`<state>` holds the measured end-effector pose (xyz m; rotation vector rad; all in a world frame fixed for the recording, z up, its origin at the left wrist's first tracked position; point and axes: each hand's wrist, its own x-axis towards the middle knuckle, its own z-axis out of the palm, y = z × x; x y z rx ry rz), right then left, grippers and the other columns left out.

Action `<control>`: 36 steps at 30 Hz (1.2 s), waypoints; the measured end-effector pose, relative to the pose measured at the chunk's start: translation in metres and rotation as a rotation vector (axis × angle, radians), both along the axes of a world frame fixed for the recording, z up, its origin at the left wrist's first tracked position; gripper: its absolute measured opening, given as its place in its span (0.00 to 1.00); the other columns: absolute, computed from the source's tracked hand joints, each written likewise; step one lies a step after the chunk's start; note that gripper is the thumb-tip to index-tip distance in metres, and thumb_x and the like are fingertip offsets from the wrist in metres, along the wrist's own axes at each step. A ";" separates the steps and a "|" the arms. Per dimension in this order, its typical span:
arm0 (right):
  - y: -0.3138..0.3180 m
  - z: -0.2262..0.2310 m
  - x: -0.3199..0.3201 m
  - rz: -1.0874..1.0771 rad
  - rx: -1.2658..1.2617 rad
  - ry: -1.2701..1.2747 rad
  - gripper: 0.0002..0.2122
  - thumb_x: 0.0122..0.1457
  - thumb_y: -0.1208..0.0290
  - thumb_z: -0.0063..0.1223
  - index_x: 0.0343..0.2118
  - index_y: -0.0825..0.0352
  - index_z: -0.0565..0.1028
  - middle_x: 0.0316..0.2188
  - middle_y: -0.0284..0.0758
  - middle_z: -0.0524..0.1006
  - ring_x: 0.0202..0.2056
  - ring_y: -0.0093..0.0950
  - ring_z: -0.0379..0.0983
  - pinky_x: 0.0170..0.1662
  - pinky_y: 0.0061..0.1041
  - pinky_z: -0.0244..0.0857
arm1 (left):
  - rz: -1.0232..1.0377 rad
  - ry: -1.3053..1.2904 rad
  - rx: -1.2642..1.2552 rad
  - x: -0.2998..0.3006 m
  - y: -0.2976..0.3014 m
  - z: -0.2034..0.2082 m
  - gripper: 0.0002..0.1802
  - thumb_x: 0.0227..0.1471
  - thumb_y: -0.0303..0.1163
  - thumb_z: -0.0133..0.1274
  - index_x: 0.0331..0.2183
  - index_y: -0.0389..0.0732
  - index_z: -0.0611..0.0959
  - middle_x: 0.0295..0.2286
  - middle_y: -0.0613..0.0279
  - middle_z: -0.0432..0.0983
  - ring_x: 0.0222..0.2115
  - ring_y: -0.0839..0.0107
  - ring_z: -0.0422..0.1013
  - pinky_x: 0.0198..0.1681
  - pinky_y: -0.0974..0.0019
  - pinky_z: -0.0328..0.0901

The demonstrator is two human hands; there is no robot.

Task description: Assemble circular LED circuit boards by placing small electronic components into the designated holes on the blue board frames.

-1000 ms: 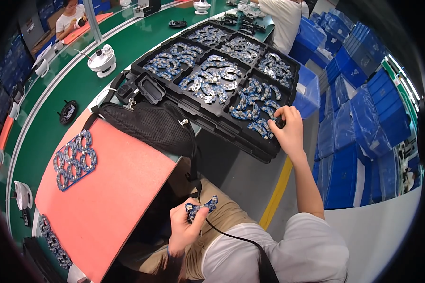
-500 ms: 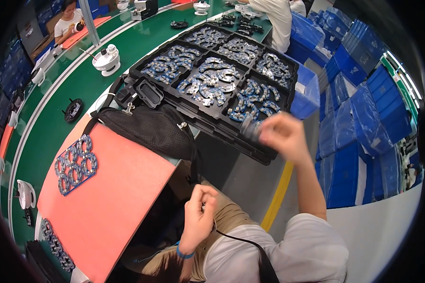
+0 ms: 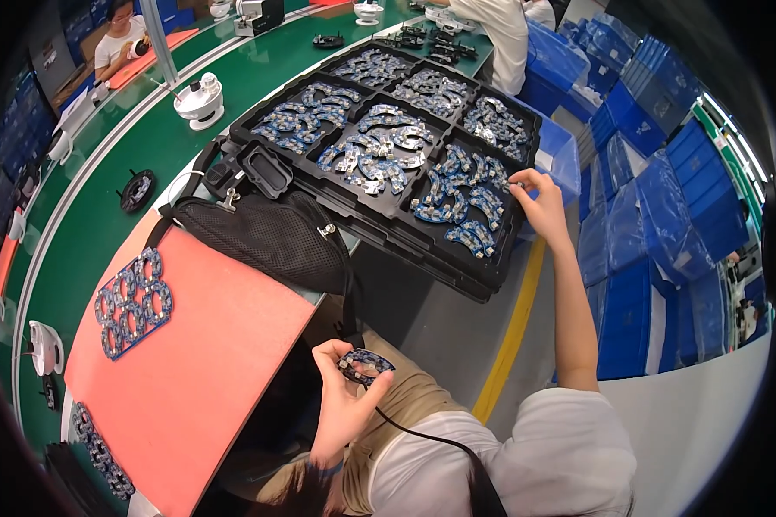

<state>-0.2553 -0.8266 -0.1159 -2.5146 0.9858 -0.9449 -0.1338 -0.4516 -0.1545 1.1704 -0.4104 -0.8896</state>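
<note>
My left hand (image 3: 343, 403) is above my lap, its thumb and fingers closed around a small curved circuit board (image 3: 366, 367) with pale components on it. My right hand (image 3: 541, 207) reaches to the right edge of the black compartment tray (image 3: 353, 200). Its thumb and fingertips are pinched together beside the curved blue circuit boards (image 3: 459, 191) in the near right compartment. Whatever is between those fingertips is too small to make out. Similar boards lie loosely in the tray's other compartments.
A joined panel of ring-like boards (image 3: 134, 303) and a narrow board strip (image 3: 102, 451) lie on the pink mat (image 3: 200, 345). A black mesh bag (image 3: 263, 239) sits against the tray. Behind runs a green conveyor (image 3: 86, 207) with white devices (image 3: 200, 103). Blue bins (image 3: 647, 250) line the right.
My right hand has moved away from me to the tray's right edge. Boards now lie where it was blurred, at the compartment's near end. My left hand has turned, bringing its board into view.
</note>
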 end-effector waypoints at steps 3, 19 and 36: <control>-0.009 -0.002 -0.001 -0.019 -0.001 0.059 0.06 0.48 0.72 0.57 0.30 0.64 0.78 0.23 0.34 0.74 0.29 0.29 0.68 0.34 0.27 0.63 | 0.007 -0.019 0.005 0.000 -0.001 -0.003 0.30 0.43 0.16 0.57 0.42 0.39 0.57 0.34 0.65 0.54 0.34 0.81 0.57 0.38 0.76 0.61; 0.187 0.031 0.044 1.094 0.773 0.104 0.06 0.51 0.75 0.60 0.31 0.70 0.79 0.28 0.35 0.78 0.26 0.22 0.74 0.30 0.20 0.67 | 0.191 -0.104 -0.199 -0.015 -0.020 0.019 0.28 0.45 0.14 0.55 0.42 0.40 0.58 0.35 0.65 0.55 0.33 0.80 0.56 0.37 0.76 0.58; 0.159 0.016 0.040 1.016 1.280 -0.196 0.03 0.51 0.82 0.57 0.29 0.75 0.78 0.25 0.35 0.76 0.25 0.20 0.73 0.28 0.18 0.67 | 0.134 0.096 -0.586 -0.008 -0.022 0.024 0.26 0.43 0.17 0.53 0.38 0.44 0.56 0.26 0.66 0.53 0.24 0.77 0.50 0.29 0.75 0.53</control>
